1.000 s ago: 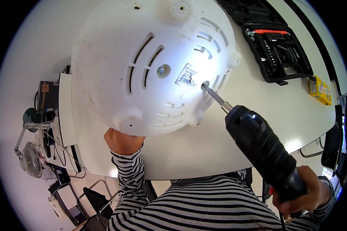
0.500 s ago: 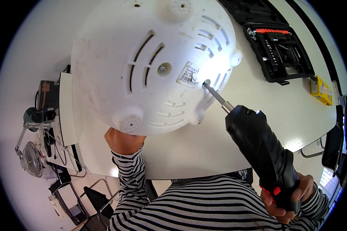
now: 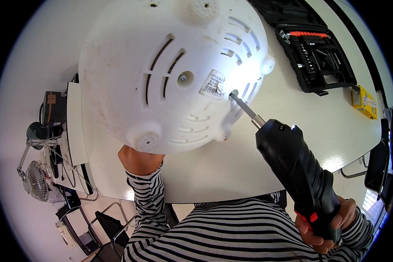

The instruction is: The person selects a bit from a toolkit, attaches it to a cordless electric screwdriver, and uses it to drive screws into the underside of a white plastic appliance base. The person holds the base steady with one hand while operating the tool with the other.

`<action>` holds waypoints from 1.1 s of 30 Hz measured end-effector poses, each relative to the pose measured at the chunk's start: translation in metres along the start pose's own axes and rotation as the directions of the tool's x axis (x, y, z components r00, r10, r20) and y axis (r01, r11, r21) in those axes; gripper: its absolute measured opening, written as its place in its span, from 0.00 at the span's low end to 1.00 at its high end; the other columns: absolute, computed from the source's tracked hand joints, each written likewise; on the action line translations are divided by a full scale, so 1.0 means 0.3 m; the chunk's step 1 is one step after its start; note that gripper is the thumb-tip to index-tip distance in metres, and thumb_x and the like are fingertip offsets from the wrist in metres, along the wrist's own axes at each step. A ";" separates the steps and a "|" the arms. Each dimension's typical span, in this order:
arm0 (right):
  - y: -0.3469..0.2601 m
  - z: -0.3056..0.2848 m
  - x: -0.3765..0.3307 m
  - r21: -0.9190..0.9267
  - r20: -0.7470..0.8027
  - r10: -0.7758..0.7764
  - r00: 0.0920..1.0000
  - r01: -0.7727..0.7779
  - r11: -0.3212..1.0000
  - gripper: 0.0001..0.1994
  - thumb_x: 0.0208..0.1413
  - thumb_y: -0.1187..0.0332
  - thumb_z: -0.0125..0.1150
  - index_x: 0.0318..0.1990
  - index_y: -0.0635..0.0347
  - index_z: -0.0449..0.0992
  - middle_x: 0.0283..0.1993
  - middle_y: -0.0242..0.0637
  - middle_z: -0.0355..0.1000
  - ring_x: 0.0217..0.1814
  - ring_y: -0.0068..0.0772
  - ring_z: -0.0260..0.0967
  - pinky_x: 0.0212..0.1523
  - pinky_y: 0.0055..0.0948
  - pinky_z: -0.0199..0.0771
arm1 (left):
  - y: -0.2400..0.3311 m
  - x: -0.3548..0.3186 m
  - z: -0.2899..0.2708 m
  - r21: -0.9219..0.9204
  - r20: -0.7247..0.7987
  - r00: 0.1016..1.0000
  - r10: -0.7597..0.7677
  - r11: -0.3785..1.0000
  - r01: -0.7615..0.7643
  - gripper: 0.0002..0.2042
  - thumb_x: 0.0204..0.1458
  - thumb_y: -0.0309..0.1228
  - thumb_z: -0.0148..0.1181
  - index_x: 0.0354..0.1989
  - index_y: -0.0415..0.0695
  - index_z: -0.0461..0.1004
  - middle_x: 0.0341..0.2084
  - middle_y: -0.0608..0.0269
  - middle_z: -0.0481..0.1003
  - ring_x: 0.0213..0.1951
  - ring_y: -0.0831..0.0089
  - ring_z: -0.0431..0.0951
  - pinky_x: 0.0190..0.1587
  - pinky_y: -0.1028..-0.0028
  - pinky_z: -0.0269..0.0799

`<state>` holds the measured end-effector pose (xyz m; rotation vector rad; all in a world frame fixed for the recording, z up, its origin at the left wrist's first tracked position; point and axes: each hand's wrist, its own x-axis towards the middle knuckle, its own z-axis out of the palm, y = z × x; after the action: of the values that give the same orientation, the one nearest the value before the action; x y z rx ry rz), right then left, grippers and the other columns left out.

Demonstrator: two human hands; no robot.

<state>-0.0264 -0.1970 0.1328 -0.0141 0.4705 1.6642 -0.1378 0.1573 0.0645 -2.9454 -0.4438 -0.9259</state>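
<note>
Right hand (image 3: 323, 227) has its grip clenched around a black driver (image 3: 299, 174), bit tip in a hole on the white shell (image 3: 131, 74). Left hand (image 3: 137, 158) props the shell from below over the bench (image 3: 249, 166); its grip is hidden, can't tell. Open bit case (image 3: 314, 52) sits well apart.

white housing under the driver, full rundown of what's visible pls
The white housing is a round, domed plastic shell, underside toward the camera, scuffed and grimy. It has curved vent slots, a central screw, a small printed sticker and stubby round feet near the rim. It is held up tilted above the white table. The left hand supports its lower edge, mostly hidden behind it. The bit of the black electric screwdriver, held in the right hand, sits in a recessed hole beside the sticker.
</note>
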 end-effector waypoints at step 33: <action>0.044 -0.041 -0.079 -0.575 -0.232 -0.412 0.881 0.217 0.789 0.25 0.30 0.81 0.53 0.43 0.79 0.59 0.35 0.60 0.65 0.30 0.46 0.69 0.29 0.35 0.72 | -0.005 0.011 -0.009 -0.185 0.158 0.979 -0.131 0.970 0.160 0.22 0.32 0.33 0.67 0.39 0.40 0.71 0.35 0.55 0.74 0.36 0.60 0.74 0.39 0.67 0.69</action>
<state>-0.0385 -0.2243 0.1320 -0.7813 0.2286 1.4028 -0.1372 0.1593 0.0683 -3.2126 -0.6169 -0.8146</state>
